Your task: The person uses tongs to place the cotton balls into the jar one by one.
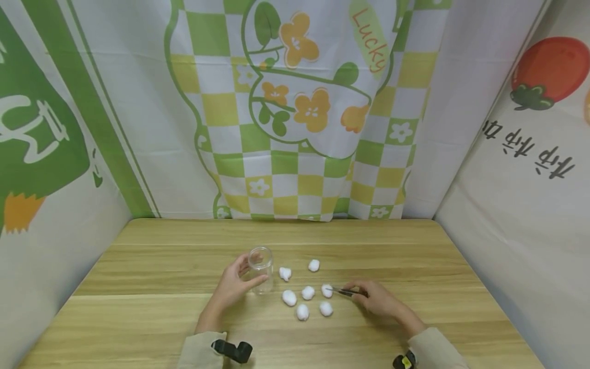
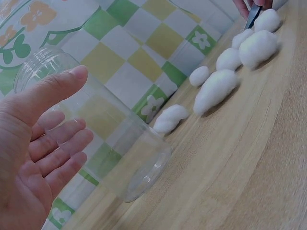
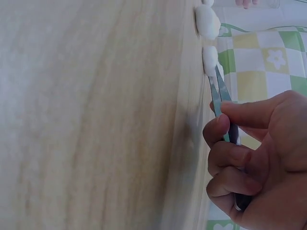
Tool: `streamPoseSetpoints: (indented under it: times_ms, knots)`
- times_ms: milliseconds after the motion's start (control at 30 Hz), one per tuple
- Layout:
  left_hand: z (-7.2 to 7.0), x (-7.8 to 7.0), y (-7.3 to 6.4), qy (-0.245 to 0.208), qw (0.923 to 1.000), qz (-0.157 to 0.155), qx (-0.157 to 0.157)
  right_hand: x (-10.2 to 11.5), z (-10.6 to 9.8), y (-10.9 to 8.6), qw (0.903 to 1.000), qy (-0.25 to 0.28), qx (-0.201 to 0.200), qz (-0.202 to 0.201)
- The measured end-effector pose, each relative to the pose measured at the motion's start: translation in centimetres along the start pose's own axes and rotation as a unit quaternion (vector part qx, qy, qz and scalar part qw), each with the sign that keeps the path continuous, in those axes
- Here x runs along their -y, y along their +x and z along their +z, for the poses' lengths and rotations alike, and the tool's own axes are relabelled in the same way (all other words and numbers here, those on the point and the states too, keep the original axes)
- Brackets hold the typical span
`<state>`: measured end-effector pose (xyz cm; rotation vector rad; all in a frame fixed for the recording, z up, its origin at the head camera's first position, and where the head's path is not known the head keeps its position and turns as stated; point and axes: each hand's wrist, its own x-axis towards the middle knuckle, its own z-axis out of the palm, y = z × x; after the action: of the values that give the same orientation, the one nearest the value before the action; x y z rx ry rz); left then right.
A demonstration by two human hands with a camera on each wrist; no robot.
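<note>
A clear, open-topped jar [image 1: 261, 287] stands upright on the table, and my left hand [image 1: 232, 284] holds it from the left side, thumb in front and fingers behind. In the left wrist view, the thumb crosses the jar [image 2: 129, 153] near its threaded neck. My right hand [image 1: 375, 297] pinches a pair of tweezers [image 3: 221, 96] between thumb and fingers. The tweezers' tips are slightly apart and reach a white cotton ball [image 1: 327, 290] at the right of the group. Whether they squeeze it is hard to tell.
Several other cotton balls [image 1: 289, 298] lie scattered between the jar and the tweezers. The wooden table [image 1: 184, 246] ends at a patterned curtain [image 1: 286, 195] at the back. Printed cloth walls flank both sides. A black band [image 1: 232, 350] sits on the left wrist.
</note>
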<state>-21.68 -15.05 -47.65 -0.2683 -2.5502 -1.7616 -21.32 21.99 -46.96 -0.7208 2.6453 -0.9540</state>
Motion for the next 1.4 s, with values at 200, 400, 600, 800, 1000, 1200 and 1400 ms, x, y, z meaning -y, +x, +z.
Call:
streamPoseSetpoints:
  times_ms: [200,400,600,800,1000,1200,1400]
  knots:
    - [0.0,0.0,0.0,0.003,0.9999,-0.010,-0.001,0.3,0.0,0.0,0.9994,-0.026,-0.021,0.008]
    - [0.1,0.2,0.0,0.000,0.9999,-0.010,-0.003,0.7,0.0,-0.1,0.9979,-0.035,-0.044,0.033]
    - [0.2,0.3,0.1,0.001,0.9999,-0.010,-0.006,1.2,-0.3,0.0,0.9967,-0.029,-0.057,0.049]
    - [0.2,0.1,0.0,0.006,0.9999,-0.008,-0.004,1.7,-0.7,0.3,0.9967,-0.020,-0.070,0.034]
    - [0.3,0.0,0.0,0.005,0.9999,-0.011,0.003,2.0,-0.9,0.6,0.9957,-0.034,-0.085,-0.011]
    - [0.4,0.0,0.0,-0.003,1.0000,-0.001,0.005,3.1,-1.3,0.8,0.9939,-0.027,-0.099,-0.040]
    - [0.6,-0.2,-0.1,-0.005,0.9999,0.013,0.004,4.3,-1.6,1.3,0.9943,-0.015,-0.101,-0.031]
